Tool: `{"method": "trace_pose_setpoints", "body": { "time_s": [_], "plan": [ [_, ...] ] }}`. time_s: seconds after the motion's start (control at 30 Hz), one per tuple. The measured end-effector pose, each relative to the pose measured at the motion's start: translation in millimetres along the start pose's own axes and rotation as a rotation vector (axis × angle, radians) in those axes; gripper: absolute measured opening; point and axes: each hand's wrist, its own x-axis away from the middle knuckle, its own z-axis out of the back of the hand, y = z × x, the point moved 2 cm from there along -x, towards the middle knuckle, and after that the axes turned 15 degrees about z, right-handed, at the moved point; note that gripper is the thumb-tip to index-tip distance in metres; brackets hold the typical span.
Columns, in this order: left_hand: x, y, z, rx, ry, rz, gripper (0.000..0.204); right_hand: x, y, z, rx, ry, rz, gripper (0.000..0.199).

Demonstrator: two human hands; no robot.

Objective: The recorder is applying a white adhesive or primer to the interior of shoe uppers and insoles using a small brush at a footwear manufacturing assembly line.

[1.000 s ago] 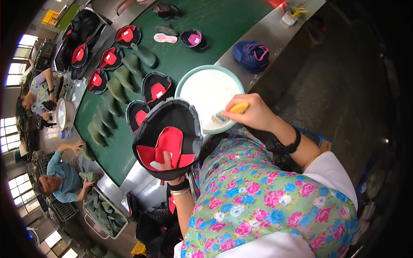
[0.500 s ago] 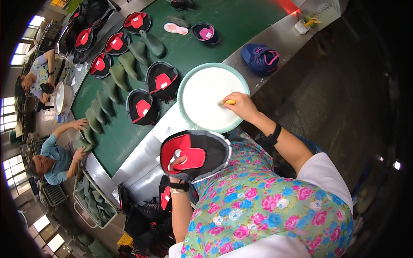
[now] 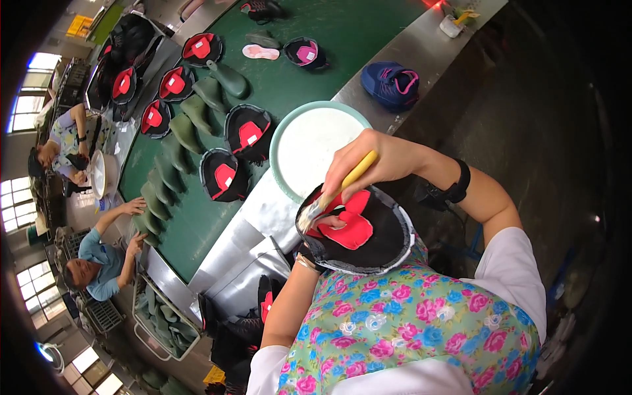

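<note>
The right hand (image 3: 375,161), clamped on a yellow-handled brush (image 3: 336,191), had left the round white glue basin (image 3: 316,148) and brushed the black-and-red shoe upper (image 3: 368,240) gripped by the left hand (image 3: 322,227), so gluing had begun.

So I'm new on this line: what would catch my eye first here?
The black shoe upper with red lining, held up by the left hand while the right hand runs a yellow-handled brush along it. Behind, a white-filled round basin beside the green belt.
</note>
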Motion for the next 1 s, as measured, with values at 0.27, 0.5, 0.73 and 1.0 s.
{"method": "trace_pose_setpoints", "body": {
  "time_s": [0.27, 0.5, 0.73, 1.0],
  "plan": [
    [0.9, 1.2, -19.2, -0.073, -0.033, 0.012, 0.022, 13.8, 12.8, 18.3, 0.224, 0.07, -0.09, 0.018],
    [24.0, 6.9, -7.6, -0.201, 0.005, -0.128, 0.021, 43.8, 18.3, 17.7, 0.463, 0.171, -0.357, 0.02],
    [50.7, 27.6, 13.2, -0.737, 0.248, -0.638, 0.02, 19.4, 21.6, 13.9, 0.553, 0.091, -0.604, 0.03],
    [68.7, 15.1, 63.0, -0.397, 0.201, -0.284, 0.023, -46.0, 65.3, -24.2, 0.32, 0.292, -0.327, 0.036]
  ]
}}
